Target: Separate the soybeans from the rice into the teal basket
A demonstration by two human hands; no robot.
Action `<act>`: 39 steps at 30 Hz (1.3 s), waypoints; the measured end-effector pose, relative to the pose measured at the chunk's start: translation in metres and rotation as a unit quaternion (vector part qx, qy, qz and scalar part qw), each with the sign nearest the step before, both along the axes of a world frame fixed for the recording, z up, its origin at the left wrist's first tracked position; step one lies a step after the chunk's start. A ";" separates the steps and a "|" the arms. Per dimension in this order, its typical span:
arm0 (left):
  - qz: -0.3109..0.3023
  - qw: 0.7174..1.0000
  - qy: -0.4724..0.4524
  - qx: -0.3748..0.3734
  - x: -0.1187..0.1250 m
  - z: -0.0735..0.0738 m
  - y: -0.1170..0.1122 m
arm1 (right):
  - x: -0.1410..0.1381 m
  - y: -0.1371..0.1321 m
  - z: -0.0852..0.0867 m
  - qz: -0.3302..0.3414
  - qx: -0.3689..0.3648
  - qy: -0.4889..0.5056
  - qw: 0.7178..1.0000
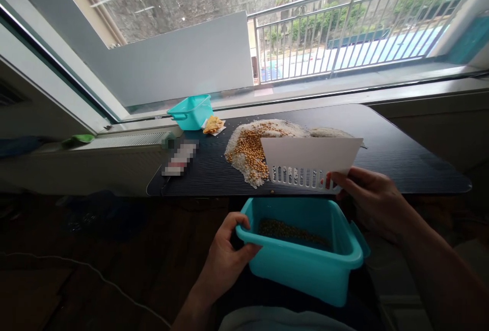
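My left hand [225, 257] grips the left rim of a turquoise plastic bin [298, 270], which sits below the table's front edge near my lap. A layer of small greenish-brown beans or grains [284, 230] lies in its bottom. In my right hand [372, 196] is a white slotted plastic panel [311, 152], pinched at its lower right corner and standing over the table edge, its row of slots downward. Behind and left of the panel spreads a heap of white rice [252, 175] mixed with yellow soybeans [250, 150]. The panel hides part of this heap.
The dark table [405, 153] has rounded corners. At its back left stand a smaller turquoise basket [193, 112] and a yellowish crumpled item [214, 125] on white paper. A pale grain pile [330, 131] lies behind the panel. A window with a railing [351, 30] is beyond.
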State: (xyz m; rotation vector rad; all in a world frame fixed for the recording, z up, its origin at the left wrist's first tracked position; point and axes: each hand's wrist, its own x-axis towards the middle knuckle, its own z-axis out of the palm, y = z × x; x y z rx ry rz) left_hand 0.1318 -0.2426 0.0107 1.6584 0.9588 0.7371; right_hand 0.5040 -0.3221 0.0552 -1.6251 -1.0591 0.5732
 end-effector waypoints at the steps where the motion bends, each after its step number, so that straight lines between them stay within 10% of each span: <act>1: 0.000 1.000 -0.005 -0.001 0.000 -0.002 0.001 | -0.001 -0.001 -0.001 0.003 -0.004 0.003 1.000; 39: 0.024 0.999 -0.010 -0.039 -0.007 0.006 0.000 | -0.013 0.035 0.001 0.101 -0.002 0.012 0.995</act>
